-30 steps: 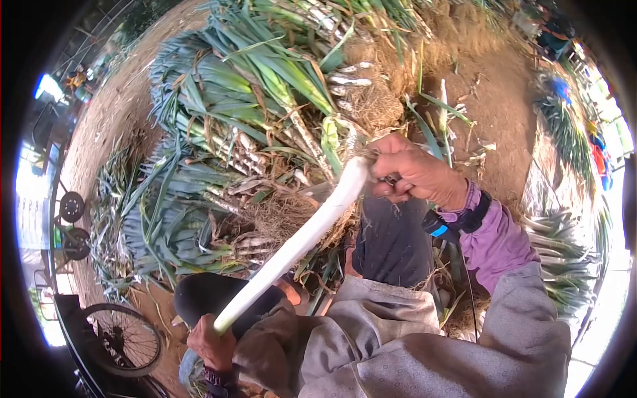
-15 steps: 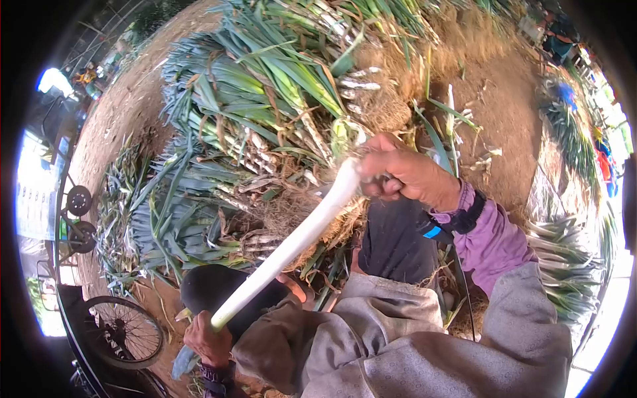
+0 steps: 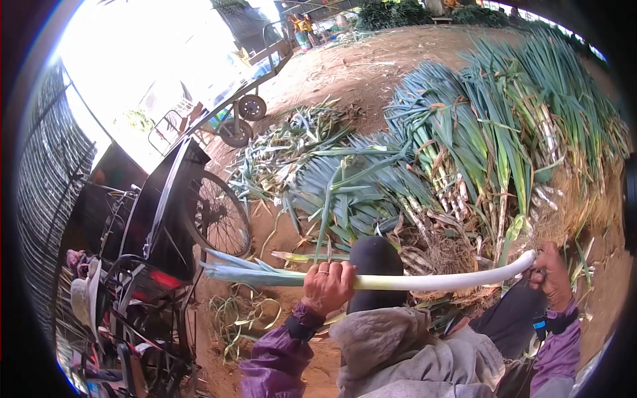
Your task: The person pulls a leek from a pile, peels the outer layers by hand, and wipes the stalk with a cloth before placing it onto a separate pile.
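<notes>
A long leek [image 3: 431,283] lies nearly level across my lap, its white shaft to the right and its green leaves to the left. My left hand [image 3: 329,286] is closed around it where the green begins. At the root end, my right hand [image 3: 551,272] has its fingers curled against the tip; what they pinch there is too small to name. Beyond my knees, piled leeks [image 3: 458,152] lie with roots toward me.
A cart wheel [image 3: 217,212] and dark cart stand at the left. Loose leaf trimmings [image 3: 292,149] lie on the dirt ground [image 3: 358,66] ahead. A wheeled trolley [image 3: 252,106] is farther off, with people [image 3: 302,30] behind it.
The view has swung left, bringing the cart and trolley further in. The leek has gone from slanting to nearly level, with both hands still at it.
</notes>
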The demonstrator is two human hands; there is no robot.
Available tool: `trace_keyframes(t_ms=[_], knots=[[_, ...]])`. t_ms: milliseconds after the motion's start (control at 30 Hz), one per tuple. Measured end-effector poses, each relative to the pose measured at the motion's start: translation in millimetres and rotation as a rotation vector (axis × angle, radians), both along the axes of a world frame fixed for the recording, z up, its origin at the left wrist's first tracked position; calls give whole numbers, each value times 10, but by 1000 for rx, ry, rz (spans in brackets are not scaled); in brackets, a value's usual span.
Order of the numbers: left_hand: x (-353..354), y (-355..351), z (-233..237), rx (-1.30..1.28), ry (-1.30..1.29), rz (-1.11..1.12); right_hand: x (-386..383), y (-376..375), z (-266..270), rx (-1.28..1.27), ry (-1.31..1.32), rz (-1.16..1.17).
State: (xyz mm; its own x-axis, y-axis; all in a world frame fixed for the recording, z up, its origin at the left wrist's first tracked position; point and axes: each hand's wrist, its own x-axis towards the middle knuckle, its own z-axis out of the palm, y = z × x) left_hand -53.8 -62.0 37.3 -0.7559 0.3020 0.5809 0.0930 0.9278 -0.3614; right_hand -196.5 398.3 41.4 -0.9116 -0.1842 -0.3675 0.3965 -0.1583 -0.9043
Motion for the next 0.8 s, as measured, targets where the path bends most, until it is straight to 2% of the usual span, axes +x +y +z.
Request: trace_keyframes(t_ms=[300,400,500,600,700,800], knots=[[132,-125,12,3,47,-29,249,-222,229,34,92,-82],[139,-126,39,34,38,-49,225,-149,131,54,179,7],[169,-112,100,83,8,-53,246,-135,169,11,208,59],[162,-78,66,64,37,-81,306,-198,185,-146,164,-49],[148,-16,48,10,51,-27,332,-239,166,-191,108,-175],[116,34,118,-4,52,-30,227,-130,13,-190,133,-114]])
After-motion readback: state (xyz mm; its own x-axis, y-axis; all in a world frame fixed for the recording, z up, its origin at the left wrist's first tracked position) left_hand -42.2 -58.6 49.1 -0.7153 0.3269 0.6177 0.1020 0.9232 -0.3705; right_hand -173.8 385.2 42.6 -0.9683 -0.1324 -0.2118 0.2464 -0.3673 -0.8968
